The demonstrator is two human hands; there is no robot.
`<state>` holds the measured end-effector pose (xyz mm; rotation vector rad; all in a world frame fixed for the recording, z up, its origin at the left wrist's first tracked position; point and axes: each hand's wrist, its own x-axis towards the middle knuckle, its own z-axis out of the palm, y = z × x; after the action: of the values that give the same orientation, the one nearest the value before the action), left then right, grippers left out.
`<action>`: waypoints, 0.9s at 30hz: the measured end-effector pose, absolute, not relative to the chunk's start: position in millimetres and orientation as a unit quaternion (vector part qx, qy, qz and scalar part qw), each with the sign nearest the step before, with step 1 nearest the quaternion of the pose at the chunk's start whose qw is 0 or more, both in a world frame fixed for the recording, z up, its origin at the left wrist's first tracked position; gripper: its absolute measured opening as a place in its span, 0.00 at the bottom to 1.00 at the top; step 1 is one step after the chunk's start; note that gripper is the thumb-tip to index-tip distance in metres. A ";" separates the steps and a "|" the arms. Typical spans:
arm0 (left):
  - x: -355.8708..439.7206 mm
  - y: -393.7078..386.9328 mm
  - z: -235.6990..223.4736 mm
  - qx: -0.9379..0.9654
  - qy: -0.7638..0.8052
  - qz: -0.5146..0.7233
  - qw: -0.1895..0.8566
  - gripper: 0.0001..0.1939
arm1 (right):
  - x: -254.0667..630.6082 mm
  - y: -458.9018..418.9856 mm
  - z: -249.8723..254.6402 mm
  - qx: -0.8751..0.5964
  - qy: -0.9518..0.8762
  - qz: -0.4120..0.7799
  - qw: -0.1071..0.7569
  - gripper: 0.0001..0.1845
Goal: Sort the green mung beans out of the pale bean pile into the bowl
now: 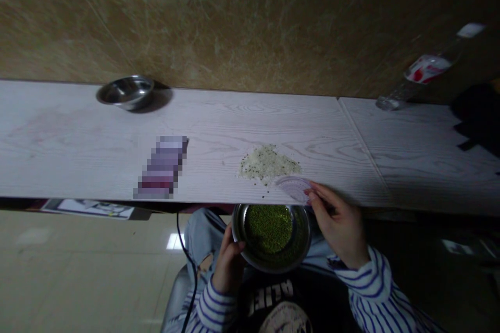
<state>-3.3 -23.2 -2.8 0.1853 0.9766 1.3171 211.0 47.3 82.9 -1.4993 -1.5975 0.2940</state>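
If our left hand [230,265] lets its one-sided grip on the steel bowl [301,237] slacken, the bowl could tip and spill the green beans [270,226] — it sits just below the table edge [219,199], over our lap. A hard sweep of the clear curved plastic piece [294,189], pinched between our right thumb and fingers, could scatter the speckled white grains [269,162]. That pile lies on the tabletop [211,166], beyond our right hand [339,223] and to its left — just past the plastic.
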 end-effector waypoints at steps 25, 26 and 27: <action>-5.3 -23.8 -1.7 0.095 0.438 0.585 0.675 0.25 | 202.3 51.6 78.5 -0.617 -0.644 0.107 0.441 0.14; -5.4 -23.9 -2.4 0.098 0.439 0.584 0.676 0.25 | 201.4 51.6 78.4 -0.615 -0.644 0.112 0.441 0.14; -5.7 -24.1 -3.0 0.102 0.440 0.582 0.677 0.25 | 200.2 51.6 78.6 -0.614 -0.644 0.117 0.441 0.14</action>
<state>-5.7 -24.1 -3.0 0.2285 0.9880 1.3076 200.2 51.6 78.6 -1.5251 -1.5975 0.2914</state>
